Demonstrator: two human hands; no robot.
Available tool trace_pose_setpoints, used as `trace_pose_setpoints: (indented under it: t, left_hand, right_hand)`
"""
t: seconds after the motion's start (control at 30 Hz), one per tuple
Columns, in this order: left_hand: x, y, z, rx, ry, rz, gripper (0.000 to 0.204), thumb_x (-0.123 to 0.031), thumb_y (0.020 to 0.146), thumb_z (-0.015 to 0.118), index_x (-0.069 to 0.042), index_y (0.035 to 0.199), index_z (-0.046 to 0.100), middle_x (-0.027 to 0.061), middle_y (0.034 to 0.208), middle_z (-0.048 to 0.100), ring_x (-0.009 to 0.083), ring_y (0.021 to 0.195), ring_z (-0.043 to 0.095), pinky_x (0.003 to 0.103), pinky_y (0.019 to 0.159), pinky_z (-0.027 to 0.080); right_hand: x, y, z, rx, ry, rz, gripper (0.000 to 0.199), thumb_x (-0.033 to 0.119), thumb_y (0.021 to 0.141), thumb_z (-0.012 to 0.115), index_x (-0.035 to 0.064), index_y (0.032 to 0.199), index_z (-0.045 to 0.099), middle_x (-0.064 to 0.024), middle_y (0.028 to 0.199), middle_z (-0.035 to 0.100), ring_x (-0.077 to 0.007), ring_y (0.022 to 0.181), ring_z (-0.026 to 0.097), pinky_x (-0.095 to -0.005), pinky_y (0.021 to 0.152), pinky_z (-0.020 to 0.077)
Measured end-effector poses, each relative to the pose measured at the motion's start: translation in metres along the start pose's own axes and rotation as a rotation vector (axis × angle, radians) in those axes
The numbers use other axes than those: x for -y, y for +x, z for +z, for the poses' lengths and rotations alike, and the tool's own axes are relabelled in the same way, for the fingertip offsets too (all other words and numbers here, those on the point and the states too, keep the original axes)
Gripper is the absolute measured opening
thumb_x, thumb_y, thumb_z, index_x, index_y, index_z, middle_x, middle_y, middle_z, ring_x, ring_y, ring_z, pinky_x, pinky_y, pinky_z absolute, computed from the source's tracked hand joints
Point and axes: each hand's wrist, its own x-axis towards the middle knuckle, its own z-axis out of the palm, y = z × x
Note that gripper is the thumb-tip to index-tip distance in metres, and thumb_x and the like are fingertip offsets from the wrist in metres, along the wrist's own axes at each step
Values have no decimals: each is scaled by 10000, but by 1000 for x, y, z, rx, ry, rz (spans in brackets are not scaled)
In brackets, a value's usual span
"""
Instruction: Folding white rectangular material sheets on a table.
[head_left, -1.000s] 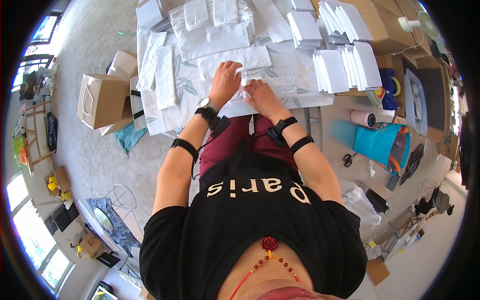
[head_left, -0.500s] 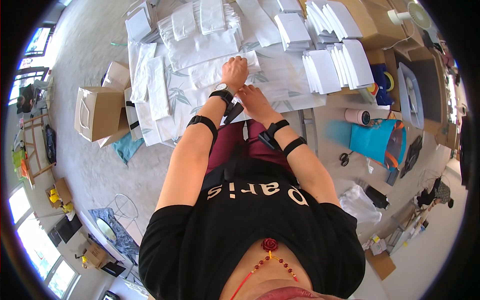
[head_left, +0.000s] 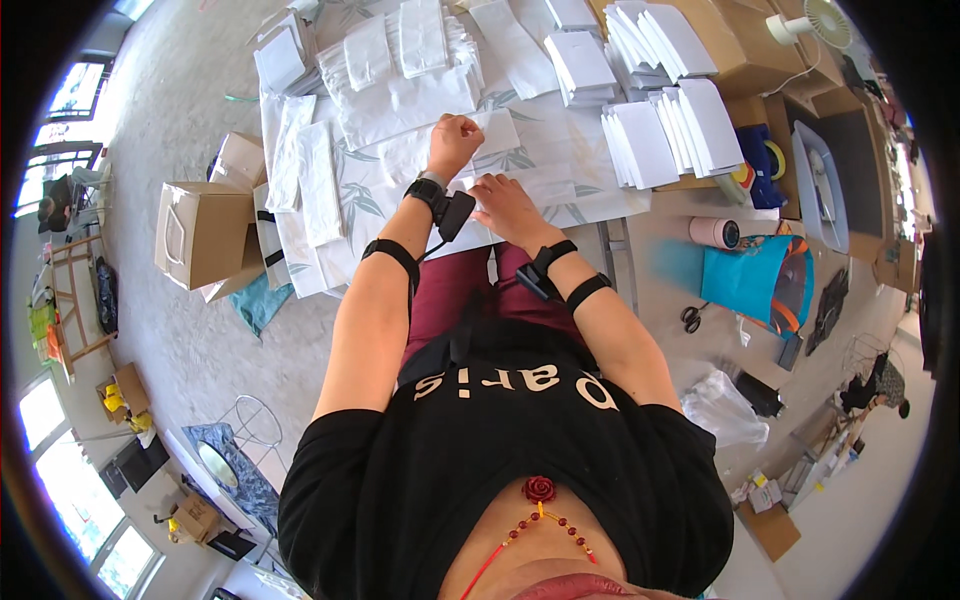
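My left hand (head_left: pixel 455 140) is closed in a fist on the edge of a white folded paper bag (head_left: pixel 500 132) lying on the table (head_left: pixel 400 170). Just below and to the right, my right hand (head_left: pixel 505 205) lies flat with fingers spread, pressing on a white sheet (head_left: pixel 540 190) at the table's near edge. Both wrists wear black bands. Stacks of white paper bags (head_left: pixel 400 45) lie beyond my hands.
Rows of upright white bags (head_left: pixel 660 110) stand at the right of the table. A brown cardboard box (head_left: pixel 200 235) sits on the floor to the left. To the right are a tape roll (head_left: pixel 714 232), a blue bag (head_left: pixel 755 280) and scissors (head_left: pixel 692 318).
My left hand has reached further up the table and closed on a bag. My right hand has slid lower and flattened on the sheet.
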Motion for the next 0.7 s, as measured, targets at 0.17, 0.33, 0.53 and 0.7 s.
trace_pose_setpoints:
  t: [0.17, 0.33, 0.53, 0.7]
  left_hand:
    - [3, -8, -39, 3, -524, -335, 118, -122, 878, 709, -14, 918, 735, 48, 854, 684, 132, 806, 660, 300, 762, 555]
    - [14, -39, -123, -275, -952, -167, 141, -75, 958, 658, 27, 1044, 703, 49, 978, 722, 113, 900, 661, 260, 874, 518]
    - [-44, -76, -209, -365, -641, -65, 212, -36, 945, 678, 55, 1136, 691, 62, 1095, 719, 108, 923, 662, 257, 864, 521]
    - [-81, -104, -195, -259, -113, 71, 152, -9, 841, 728, -7, 990, 694, 90, 1097, 704, 167, 869, 674, 290, 762, 542]
  right_hand:
    - [-4, -5, 1, 40, 10, 51, 321, 243, 850, 749, 118, 1135, 672, -75, 1176, 608, -315, 1111, 594, -460, 935, 502]
    - [-1, -6, 1, 37, 45, 62, 307, 223, 869, 729, 124, 1152, 661, -58, 1177, 608, -287, 1120, 582, -441, 952, 483]
    - [2, -6, -2, -26, 62, 65, 314, 191, 879, 722, 96, 1172, 667, -75, 1167, 625, -290, 1128, 588, -431, 961, 482]
    - [29, 8, -17, -196, 307, 104, 308, 139, 888, 717, 66, 1182, 662, -109, 1080, 661, -296, 1049, 628, -416, 912, 505]
